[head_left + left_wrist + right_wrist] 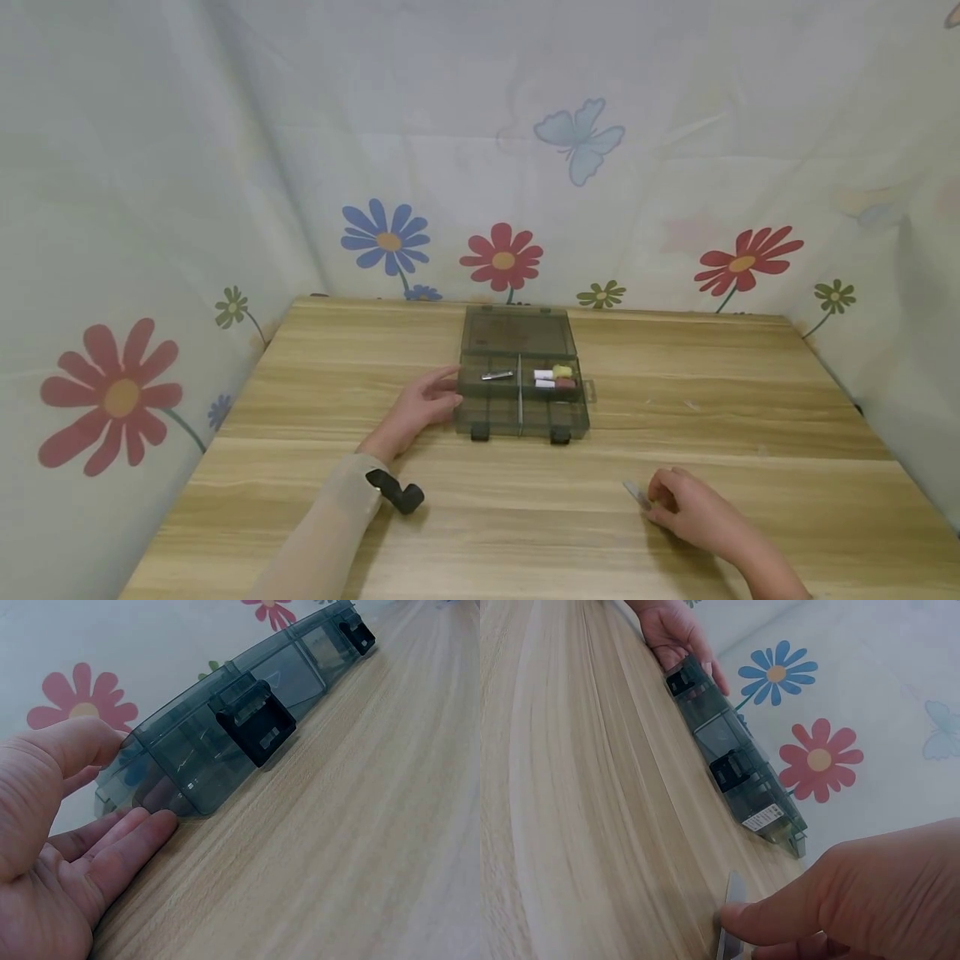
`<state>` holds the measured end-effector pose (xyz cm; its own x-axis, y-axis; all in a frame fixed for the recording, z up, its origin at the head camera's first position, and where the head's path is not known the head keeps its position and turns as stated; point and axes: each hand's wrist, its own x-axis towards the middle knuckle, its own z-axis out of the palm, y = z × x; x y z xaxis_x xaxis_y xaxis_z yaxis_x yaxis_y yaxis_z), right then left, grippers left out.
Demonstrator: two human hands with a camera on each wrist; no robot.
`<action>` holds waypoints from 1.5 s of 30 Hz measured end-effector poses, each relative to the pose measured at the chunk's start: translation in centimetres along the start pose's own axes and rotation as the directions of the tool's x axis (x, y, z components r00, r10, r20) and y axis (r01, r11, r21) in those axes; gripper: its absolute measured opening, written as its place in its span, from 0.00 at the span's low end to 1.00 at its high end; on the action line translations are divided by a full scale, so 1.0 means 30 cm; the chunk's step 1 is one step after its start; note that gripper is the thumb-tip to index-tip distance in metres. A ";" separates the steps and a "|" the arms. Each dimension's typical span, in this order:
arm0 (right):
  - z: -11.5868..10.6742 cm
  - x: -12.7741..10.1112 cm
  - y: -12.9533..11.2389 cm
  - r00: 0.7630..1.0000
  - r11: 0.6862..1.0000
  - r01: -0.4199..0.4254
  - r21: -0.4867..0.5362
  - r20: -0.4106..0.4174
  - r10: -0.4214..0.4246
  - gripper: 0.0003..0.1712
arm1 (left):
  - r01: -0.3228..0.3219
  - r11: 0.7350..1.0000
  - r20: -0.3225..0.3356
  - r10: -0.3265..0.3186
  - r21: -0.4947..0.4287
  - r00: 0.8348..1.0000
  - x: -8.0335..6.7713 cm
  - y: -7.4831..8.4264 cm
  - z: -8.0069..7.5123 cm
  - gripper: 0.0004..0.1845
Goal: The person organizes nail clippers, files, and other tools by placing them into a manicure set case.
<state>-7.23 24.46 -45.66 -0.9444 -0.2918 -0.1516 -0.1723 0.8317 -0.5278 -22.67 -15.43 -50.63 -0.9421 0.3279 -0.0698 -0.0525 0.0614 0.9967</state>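
A translucent grey plastic organizer box [487,417] stands on the table with its lid [517,331] folded back. A small silver nail clipper [497,376] lies in its back left compartment. The back right compartment holds several small cylinders [545,375], white with yellow or dark brown; their kind is unclear. At the box's left end, my left hand [420,408] grips the corner, thumb at the rim and fingers low on the wall. Right of the box and nearer, my right hand [693,508] pinches a thin, flat, silvery strip [735,896] with a slanted tip, just above the table.
The wooden table [315,350] reaches back to a flower-printed curtain [637,208]. Small clear scraps [691,405] lie right of the box. Two black latches [259,724] hang on the box's front. A black camera mount [396,492] is strapped to the left sleeve.
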 end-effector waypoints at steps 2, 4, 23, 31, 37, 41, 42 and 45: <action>0.002 0.002 -0.003 1.000 1.000 -0.009 -0.001 0.002 0.009 0.11 | 0.005 1.000 -0.002 -0.005 -0.001 1.000 0.000 -0.001 0.001 0.32; 0.004 0.005 -0.005 1.000 1.000 -0.025 0.002 0.004 0.025 0.11 | 0.002 1.000 -0.001 -0.002 0.001 1.000 -0.001 -0.002 0.001 0.32; 0.026 0.037 -0.025 0.999 1.000 0.001 0.018 -0.050 0.000 0.12 | -0.012 1.000 0.016 0.012 0.008 1.000 -0.003 0.009 0.000 0.32; 0.026 0.034 -0.032 0.998 0.999 0.035 -0.005 -0.053 -0.035 0.11 | -0.022 1.000 0.015 0.022 0.013 1.000 0.003 -0.002 -0.003 0.32; 0.016 0.044 -0.030 0.995 0.996 0.080 -0.024 -0.058 -0.081 0.10 | -0.023 1.000 0.025 0.023 0.008 0.999 -0.002 0.005 -0.004 0.32; 0.010 0.053 -0.031 0.993 0.996 0.087 -0.021 -0.075 -0.088 0.09 | -0.019 1.000 0.020 0.019 0.008 1.000 -0.003 0.005 -0.005 0.33; 0.008 0.055 -0.031 0.992 0.995 0.093 -0.020 -0.081 -0.094 0.09 | -0.017 1.000 0.017 0.016 0.008 1.000 -0.003 0.005 -0.004 0.32; 0.002 0.065 -0.032 0.986 0.993 0.115 -0.021 -0.116 -0.117 0.09 | -0.017 1.000 0.010 0.017 0.010 1.000 -0.002 0.004 -0.002 0.32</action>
<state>-8.89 23.07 -45.50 -0.9438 -0.3304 0.0089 -0.2858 0.8021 -0.5244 -22.65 -15.49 -50.49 -0.9394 0.3387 -0.0529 -0.0326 0.0655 0.9973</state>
